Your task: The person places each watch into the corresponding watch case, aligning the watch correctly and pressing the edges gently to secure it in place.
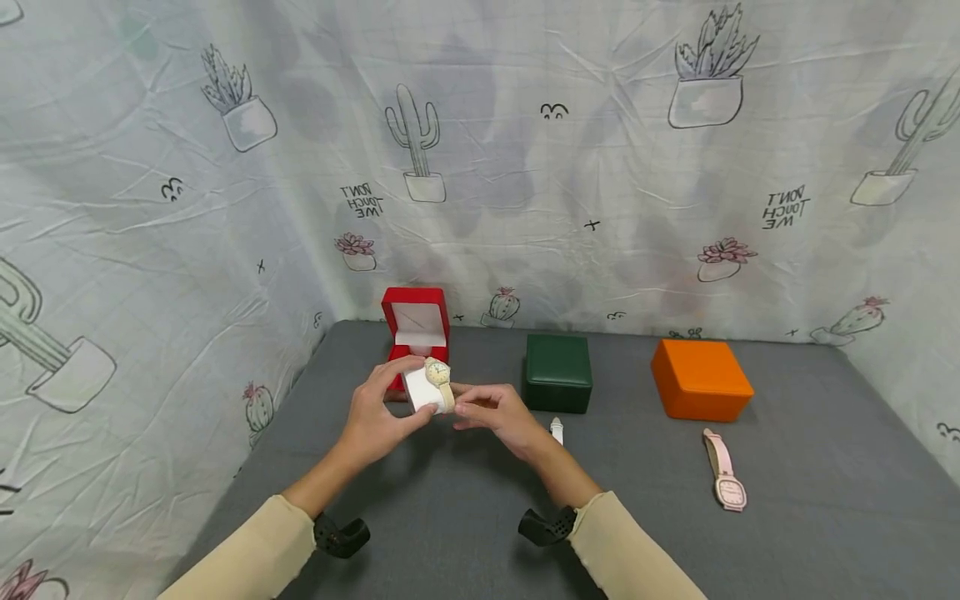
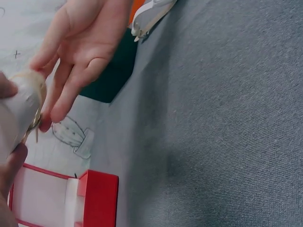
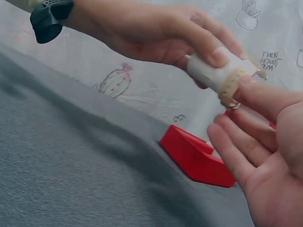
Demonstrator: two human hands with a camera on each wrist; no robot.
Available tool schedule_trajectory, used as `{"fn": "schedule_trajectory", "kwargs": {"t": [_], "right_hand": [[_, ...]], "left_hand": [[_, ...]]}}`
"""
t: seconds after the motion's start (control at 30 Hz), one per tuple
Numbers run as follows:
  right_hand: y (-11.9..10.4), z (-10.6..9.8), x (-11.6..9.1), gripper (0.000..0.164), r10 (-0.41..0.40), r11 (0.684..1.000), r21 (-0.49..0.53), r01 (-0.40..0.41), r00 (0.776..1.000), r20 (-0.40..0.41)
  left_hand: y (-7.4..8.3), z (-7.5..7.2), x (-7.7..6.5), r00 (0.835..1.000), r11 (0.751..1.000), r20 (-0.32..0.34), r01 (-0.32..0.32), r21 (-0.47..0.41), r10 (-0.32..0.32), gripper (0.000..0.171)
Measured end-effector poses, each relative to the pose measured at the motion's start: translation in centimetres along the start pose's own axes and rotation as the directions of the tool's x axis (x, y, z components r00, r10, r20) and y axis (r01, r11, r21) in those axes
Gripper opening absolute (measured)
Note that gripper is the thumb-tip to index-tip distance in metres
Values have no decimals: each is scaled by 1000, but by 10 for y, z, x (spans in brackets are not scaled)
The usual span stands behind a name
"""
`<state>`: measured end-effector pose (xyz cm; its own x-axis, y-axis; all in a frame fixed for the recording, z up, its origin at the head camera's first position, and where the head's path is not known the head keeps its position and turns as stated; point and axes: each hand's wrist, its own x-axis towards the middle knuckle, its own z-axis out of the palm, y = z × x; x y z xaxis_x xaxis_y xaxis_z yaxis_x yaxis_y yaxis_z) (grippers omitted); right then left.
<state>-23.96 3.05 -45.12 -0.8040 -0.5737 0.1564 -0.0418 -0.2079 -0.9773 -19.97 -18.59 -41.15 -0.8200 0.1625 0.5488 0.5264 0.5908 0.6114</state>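
Note:
My left hand [image 1: 378,412] grips a white watch cushion [image 1: 422,392] between thumb and fingers, held up in front of the open red watch box [image 1: 415,295]. Around the cushion goes a cream-strapped wristwatch [image 1: 437,372] with a round, pale dial. My right hand [image 1: 498,414] is at the strap's side, its thumb on the perforated strap [image 3: 230,87] and fingertips by the buckle, pinching there; the other fingers extend loosely. In the left wrist view the red box [image 2: 100,198] lies below the hands, its pale lining showing.
A closed green box [image 1: 558,373] stands right of the hands, with an orange box [image 1: 701,379] farther right. A pink watch [image 1: 723,475] lies before the orange one. A white strap [image 1: 557,430] shows partly behind the right forearm. Patterned cloth hangs behind the grey table [image 1: 450,533].

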Motion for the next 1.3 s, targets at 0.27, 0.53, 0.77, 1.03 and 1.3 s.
{"fn": "schedule_trajectory", "kwargs": {"t": [0.27, 0.53, 0.77, 1.03, 1.3], "right_hand": [[-13, -8, 4, 66, -4, 992, -123, 17, 995, 104], [-25, -13, 4, 69, -9, 975, -219, 47, 985, 171], [-25, -9, 3, 70, -40, 980, -187, 71, 985, 166], [-18, -6, -1, 72, -32, 992, -114, 46, 993, 117], [-22, -17, -5, 71, -53, 996, -61, 60, 992, 113]], "left_hand": [[-3, -3, 0, 989, 994, 137, 67, -84, -55, 63], [25, -10, 3, 981, 986, 188, 80, -149, -51, 58], [20, -7, 2, 979, 980, 197, 85, -182, -48, 60], [3, -1, 2, 967, 963, 249, 120, -241, -58, 66], [6, -7, 7, 941, 947, 338, 123, -295, -16, 66]]}}
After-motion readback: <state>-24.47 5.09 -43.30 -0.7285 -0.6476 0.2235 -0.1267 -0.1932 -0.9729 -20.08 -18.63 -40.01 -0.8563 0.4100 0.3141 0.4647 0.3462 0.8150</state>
